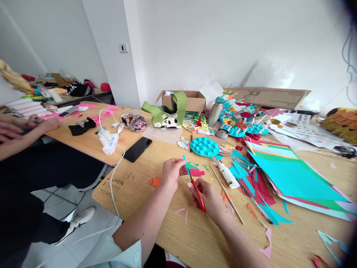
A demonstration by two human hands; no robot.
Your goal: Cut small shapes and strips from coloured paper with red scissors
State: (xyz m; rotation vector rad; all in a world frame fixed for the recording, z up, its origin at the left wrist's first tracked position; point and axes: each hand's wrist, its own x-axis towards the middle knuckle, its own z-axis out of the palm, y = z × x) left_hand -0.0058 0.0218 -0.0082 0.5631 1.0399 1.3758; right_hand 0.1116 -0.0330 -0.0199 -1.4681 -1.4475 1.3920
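Left hand (173, 173) closed, fingers pinching a thin teal paper strip (184, 162) at its upper end. Right hand (205, 199) closed around red-handled scissors (198, 195), which sit right at the strip's lower end. Blade detail too small to tell.

Both hands are over the near part of the wooden counter (131, 201). Just beyond them lie a red paper cutout (196, 172) and a green paper scrap (192, 165). Pink paper offcuts (180, 210) lie near, and an orange paper fish (154, 181) sits left of the left hand.

To the right: white glue bottle (228, 175), wooden skewer (227, 193), and a fanned stack of coloured card (295, 178). Far of the hands is a teal dimpled paper disc (204, 146), with a black smartphone (137, 149) to its left. Further back are a green panda bag (170, 111) and a cardboard box (184, 100).

Co-worker's hands (28, 126) rest at the far left by a second counter (83, 145), separate from the cutting.
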